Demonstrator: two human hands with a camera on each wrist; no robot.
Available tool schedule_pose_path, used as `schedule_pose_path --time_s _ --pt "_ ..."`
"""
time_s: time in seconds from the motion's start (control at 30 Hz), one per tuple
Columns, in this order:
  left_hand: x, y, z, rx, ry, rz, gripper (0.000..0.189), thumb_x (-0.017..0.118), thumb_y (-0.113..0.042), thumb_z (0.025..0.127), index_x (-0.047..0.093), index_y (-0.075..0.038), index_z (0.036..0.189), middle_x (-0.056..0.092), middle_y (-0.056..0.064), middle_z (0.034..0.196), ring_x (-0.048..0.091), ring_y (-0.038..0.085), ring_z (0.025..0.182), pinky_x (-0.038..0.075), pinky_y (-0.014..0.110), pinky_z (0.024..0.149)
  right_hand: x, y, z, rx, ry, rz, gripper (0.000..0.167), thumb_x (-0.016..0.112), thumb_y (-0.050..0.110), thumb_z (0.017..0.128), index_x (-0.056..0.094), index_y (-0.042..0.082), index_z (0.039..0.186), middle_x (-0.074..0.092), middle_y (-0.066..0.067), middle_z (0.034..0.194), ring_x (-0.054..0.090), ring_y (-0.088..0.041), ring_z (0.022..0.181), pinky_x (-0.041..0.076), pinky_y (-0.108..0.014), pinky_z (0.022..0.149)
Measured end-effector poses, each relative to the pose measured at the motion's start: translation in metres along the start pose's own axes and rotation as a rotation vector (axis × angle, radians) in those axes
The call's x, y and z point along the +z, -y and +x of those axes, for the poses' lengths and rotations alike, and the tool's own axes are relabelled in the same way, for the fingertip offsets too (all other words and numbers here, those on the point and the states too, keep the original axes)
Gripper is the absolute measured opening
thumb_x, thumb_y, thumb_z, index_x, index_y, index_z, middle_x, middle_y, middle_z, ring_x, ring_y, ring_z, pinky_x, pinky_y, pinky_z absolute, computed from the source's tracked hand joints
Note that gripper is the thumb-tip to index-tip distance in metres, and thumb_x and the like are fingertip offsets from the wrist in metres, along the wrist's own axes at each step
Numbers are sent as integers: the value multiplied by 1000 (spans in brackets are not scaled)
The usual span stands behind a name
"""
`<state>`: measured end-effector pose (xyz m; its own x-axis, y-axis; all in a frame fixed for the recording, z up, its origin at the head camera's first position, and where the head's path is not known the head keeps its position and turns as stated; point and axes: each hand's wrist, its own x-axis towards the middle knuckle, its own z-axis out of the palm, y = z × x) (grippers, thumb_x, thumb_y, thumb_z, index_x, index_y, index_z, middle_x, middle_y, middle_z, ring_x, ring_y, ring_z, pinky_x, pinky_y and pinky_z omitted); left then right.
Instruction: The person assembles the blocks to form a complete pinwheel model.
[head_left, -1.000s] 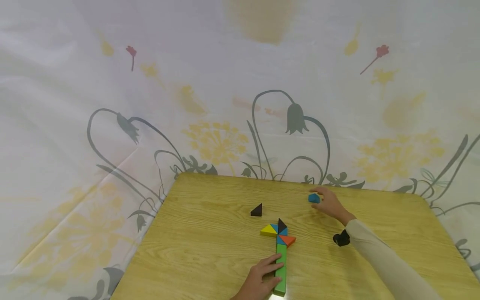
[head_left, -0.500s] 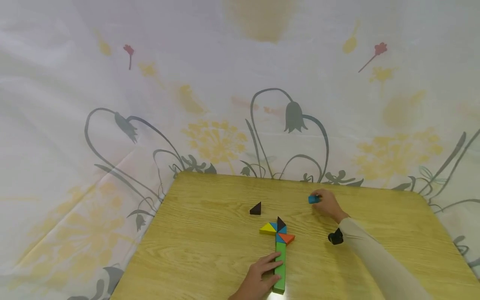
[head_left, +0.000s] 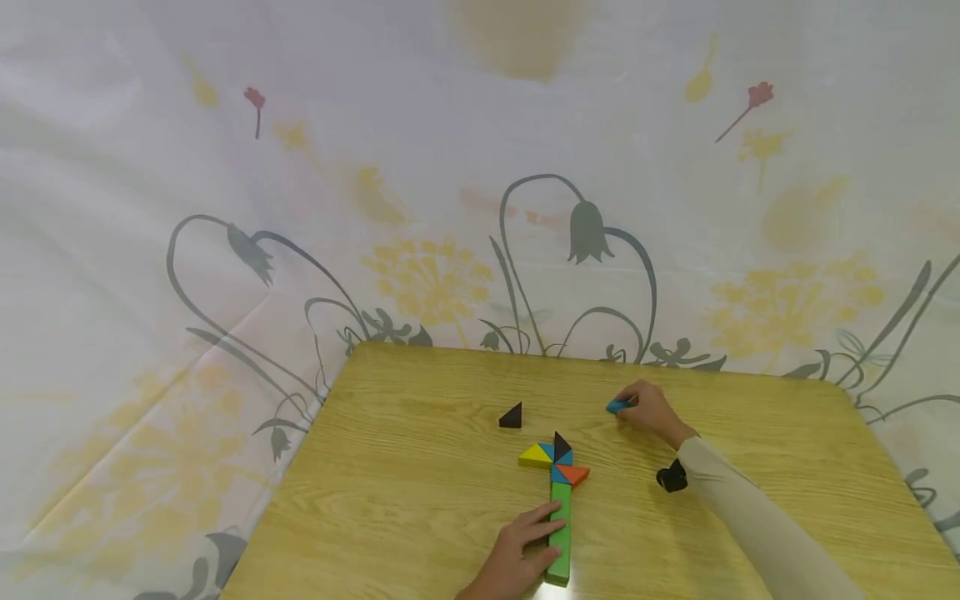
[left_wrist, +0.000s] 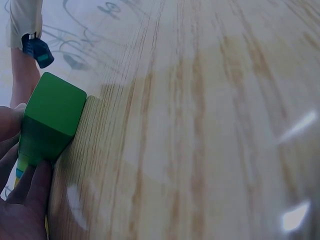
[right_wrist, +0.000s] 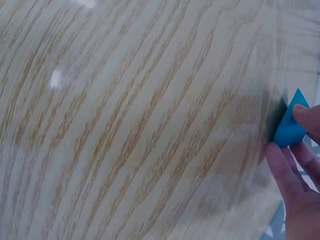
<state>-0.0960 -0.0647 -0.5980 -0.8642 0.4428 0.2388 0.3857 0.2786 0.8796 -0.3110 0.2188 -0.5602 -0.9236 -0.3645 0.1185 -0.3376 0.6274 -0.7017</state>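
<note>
Near the table's back, my right hand [head_left: 651,410] pinches a blue triangular block [right_wrist: 291,127] between thumb and fingers. In the right wrist view, the block's point sticks up past the thumb. My left hand [head_left: 513,550] rests its outstretched fingers against the left side and top of a long green block piece [head_left: 559,533], whose end face fills much of the left wrist view. Beyond the green piece lies a pinwheel of triangular blocks: a yellow triangle [head_left: 535,455], an orange-red triangle [head_left: 573,474], a dark triangle [head_left: 561,447] and several blue triangles [head_left: 559,475].
A separate dark triangle [head_left: 512,416] lies behind the pinwheel, to its left. A black wrist device [head_left: 672,476] hangs under the right sleeve [head_left: 757,517]. The wooden table [head_left: 360,467] ends at a flower-printed cloth [head_left: 450,167].
My right hand has turned the blue triangular block and brought it slightly left and nearer, its fingers closing more tightly. My left hand has stayed on the green piece.
</note>
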Motion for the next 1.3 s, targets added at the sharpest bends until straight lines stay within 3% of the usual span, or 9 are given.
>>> schedule_pose_path --time_s 0.27,0.47,0.67,0.93,1.2,1.3 --pt "0 1 0 10 -2 22 39 56 -28 96 59 -8 129 46 3 142 43 22 129 39 34 102 1 1 -1 -15 45 39 17 65 -4 79 68 -8 95 65 -20 93 63 -33 82 53 -42 69" --pt "-1 0 1 23 -11 36 39 56 -29 96 59 -8 129 46 3 142 43 22 129 39 35 102 1 8 -4 -17 84 6 21 60 -2 83 66 -12 100 66 -22 95 63 -31 82 53 -42 70" --pt "1 0 0 44 -30 64 39 57 -27 95 59 -7 128 47 5 142 44 23 128 40 35 101 4 11 -8 -18 84 5 21 61 -1 84 65 -15 99 62 -25 97 62 -33 83 53 -43 70" --pt "2 -3 -1 17 -20 78 40 56 -28 96 58 -8 130 45 4 143 42 22 129 40 35 102 4 18 -15 -28 76 36 20 64 1 85 64 -12 100 62 -21 96 62 -32 84 53 -40 70" --pt "2 -3 -1 7 -12 75 40 54 -29 96 58 -8 130 45 3 143 42 22 129 39 35 102 -5 10 -15 -174 137 125 21 64 16 88 69 -3 96 67 -11 90 63 -22 76 53 -36 61" --pt "2 -3 -1 6 -9 64 40 54 -29 96 58 -8 130 45 4 143 42 23 129 39 35 102 -5 13 -16 -147 157 100 20 62 13 90 69 -4 99 67 -12 91 63 -24 79 53 -38 64"
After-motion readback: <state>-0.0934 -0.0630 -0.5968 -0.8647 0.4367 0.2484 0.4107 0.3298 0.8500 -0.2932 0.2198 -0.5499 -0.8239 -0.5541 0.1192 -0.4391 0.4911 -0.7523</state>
